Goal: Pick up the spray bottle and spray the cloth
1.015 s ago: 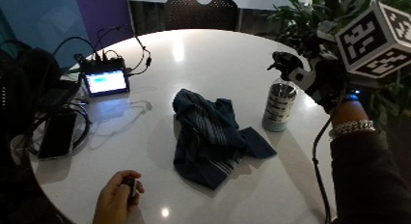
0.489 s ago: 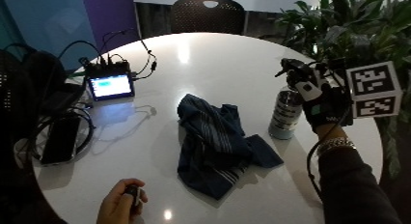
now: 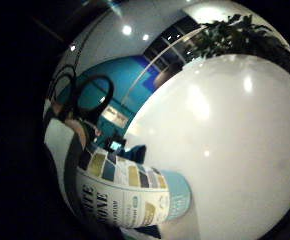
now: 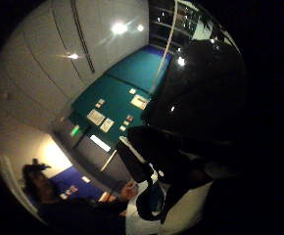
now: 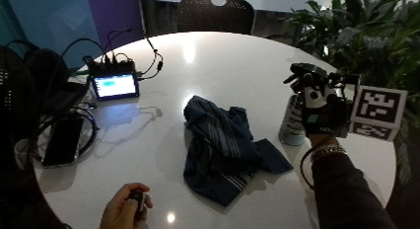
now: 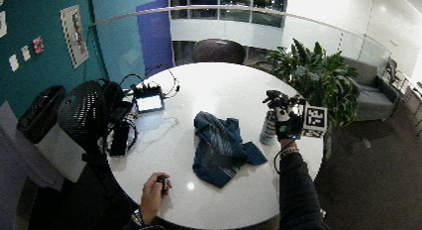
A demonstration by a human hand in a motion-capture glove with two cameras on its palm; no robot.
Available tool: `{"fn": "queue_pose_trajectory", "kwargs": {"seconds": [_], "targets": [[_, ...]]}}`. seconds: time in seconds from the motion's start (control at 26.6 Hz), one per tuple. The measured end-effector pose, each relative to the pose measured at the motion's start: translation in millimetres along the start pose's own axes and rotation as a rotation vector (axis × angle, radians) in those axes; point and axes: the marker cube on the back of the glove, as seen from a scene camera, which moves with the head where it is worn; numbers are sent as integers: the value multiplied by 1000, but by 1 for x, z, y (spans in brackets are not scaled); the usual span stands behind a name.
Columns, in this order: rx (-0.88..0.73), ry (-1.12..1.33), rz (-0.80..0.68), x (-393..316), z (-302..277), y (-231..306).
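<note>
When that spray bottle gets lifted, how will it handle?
The spray bottle looks rigid, tall and narrow, so a sideways nudge might tip it on the table. Its glossy printed body may be somewhat slippery. The right hand is right beside it.

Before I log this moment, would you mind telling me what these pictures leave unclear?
- Outside view: the gloved right hand covers the spray bottle, so whether the fingers grip it stays hidden.
- Thumb side palm view: dark shapes fill it; the bottle's trigger cannot be made out.
- Little finger side palm view: the bottle's label is close, its lower part cut off by the edge.
- The small thing in the bare hand is too small to identify.
</note>
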Motion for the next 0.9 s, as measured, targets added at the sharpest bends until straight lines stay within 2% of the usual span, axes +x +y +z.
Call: {"fn": "queue_pose_trajectory", "kwargs": {"seconds": [0.19,0.49,0.64,0.9], "targets": [[19,11,-35,-8,7,-2],[-139,23,-57,-29,15,-14],[-253,48,-106,-50,6,-40],[-520,247,-289,-103,6,-70]]}}
